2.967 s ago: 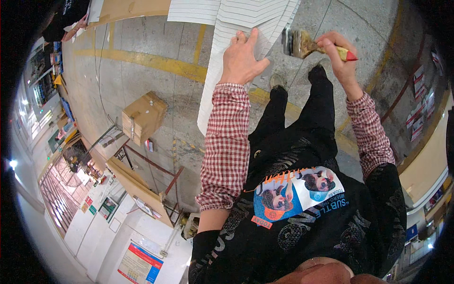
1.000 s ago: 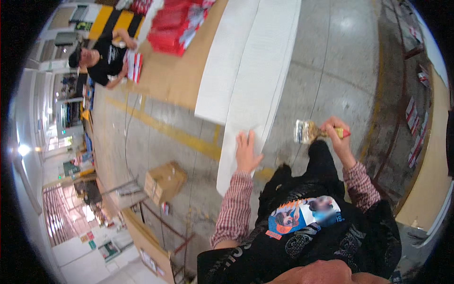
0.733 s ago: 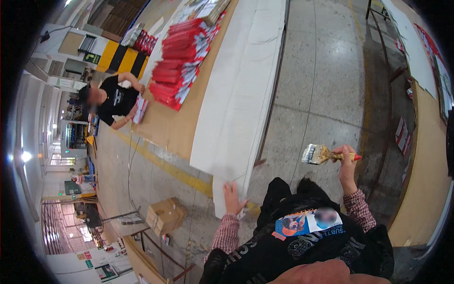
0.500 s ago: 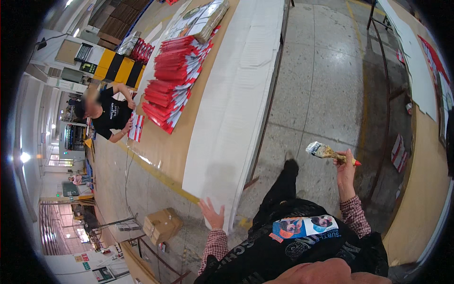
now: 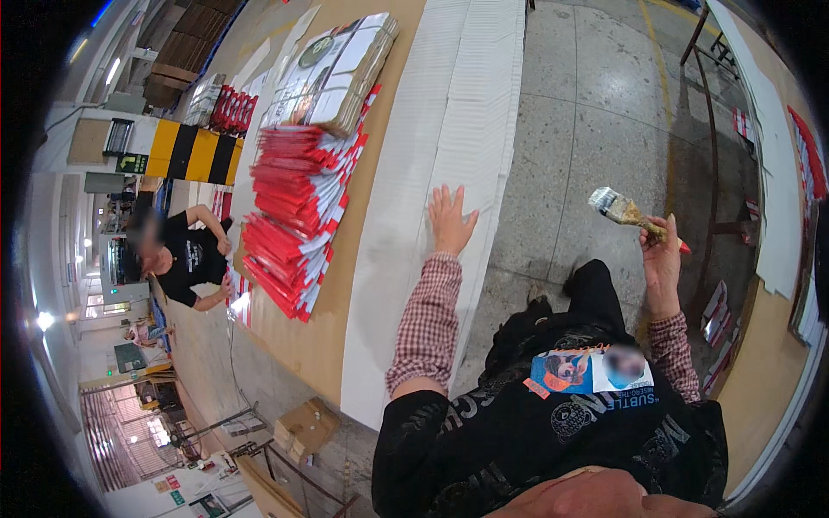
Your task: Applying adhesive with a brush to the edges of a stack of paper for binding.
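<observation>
My left hand (image 5: 451,223) is open, its fingers spread over the long white ridged sheet (image 5: 406,259) on the table. Whether the palm touches the sheet, I cannot tell. In my right hand (image 5: 661,266) is a flat paintbrush (image 5: 620,210), gripped by its red-tipped handle. Its stained, pale bristle end points up and left above the concrete floor. Left of the sheet lies a fanned row of red and white printed pieces (image 5: 289,216). Behind that row sits a strapped stack of printed cardboard (image 5: 332,73).
Across the table a person in black (image 5: 186,259) handles a red and white piece. A cardboard box (image 5: 306,429) stands on the floor beyond the table's near end. To my right runs another table (image 5: 747,406) with white sheets (image 5: 777,173) and metal legs.
My left hand has reached forward from the sheet's near end to over its middle. The paintbrush stays in my right hand. My view and body have shifted along the table.
</observation>
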Demonstrator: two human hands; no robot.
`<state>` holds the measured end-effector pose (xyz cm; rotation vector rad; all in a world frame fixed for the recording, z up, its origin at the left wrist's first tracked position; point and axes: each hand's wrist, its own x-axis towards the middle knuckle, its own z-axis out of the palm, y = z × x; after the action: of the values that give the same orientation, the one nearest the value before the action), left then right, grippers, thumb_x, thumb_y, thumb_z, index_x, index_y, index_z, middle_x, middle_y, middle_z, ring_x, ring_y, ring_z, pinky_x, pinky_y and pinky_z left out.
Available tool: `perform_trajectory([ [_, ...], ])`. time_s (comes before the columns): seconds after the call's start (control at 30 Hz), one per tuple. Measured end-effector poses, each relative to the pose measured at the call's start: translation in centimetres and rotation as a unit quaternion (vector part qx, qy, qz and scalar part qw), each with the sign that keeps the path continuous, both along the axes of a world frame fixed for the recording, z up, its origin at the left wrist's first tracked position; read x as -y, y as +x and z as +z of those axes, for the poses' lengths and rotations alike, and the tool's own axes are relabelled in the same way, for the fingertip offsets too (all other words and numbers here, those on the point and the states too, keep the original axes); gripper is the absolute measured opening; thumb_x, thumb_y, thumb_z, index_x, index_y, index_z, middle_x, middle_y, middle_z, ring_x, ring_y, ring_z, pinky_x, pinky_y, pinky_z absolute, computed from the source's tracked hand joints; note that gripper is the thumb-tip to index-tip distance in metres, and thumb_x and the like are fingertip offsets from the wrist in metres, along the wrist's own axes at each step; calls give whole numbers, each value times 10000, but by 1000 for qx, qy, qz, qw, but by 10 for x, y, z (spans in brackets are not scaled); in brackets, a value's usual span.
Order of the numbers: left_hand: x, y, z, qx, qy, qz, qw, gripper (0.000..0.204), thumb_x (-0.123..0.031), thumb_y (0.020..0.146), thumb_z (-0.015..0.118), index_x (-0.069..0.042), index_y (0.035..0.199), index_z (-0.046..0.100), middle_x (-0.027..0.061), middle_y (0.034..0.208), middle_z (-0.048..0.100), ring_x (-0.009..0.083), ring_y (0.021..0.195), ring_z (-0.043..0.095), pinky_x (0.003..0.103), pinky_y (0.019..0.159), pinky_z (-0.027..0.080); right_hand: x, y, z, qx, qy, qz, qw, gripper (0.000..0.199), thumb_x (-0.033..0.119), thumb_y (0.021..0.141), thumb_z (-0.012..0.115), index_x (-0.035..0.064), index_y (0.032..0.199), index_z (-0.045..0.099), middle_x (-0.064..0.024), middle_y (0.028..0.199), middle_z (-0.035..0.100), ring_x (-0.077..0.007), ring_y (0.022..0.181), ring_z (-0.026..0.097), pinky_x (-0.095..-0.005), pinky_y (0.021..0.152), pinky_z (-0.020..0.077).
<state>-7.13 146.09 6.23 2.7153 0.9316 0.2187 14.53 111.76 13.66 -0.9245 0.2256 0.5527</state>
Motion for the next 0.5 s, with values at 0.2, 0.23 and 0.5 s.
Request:
perform_trajectory([
  [0.2,-65,118,-18,-49,-55,70,995,672,-349,849,614,-110,1414,339,213,1462,279,401,1367,197,552,1072,210,-64,136,-22,-67,12,-15,998,311,331,918,590,28,989,606,-84,951,625,-133,740,588,-235,639,510],
  [0.23,-75,129,-21,-35,-64,78,994,673,-340,850,617,-113,1418,336,194,1462,296,392,1376,186,552,1083,193,-76,160,-23,-57,35,15,998,311,331,918,590,28,989,606,-84,951,625,-133,740,588,-235,639,510],
  [0.5,-93,150,-38,-79,-58,174,980,277,-288,832,613,-64,989,657,122,1055,603,294,1033,536,442,925,378,-147,332,-20,-17,-6,67,998,348,364,937,547,34,1034,597,-92,1022,627,-125,760,591,-234,654,510],
])
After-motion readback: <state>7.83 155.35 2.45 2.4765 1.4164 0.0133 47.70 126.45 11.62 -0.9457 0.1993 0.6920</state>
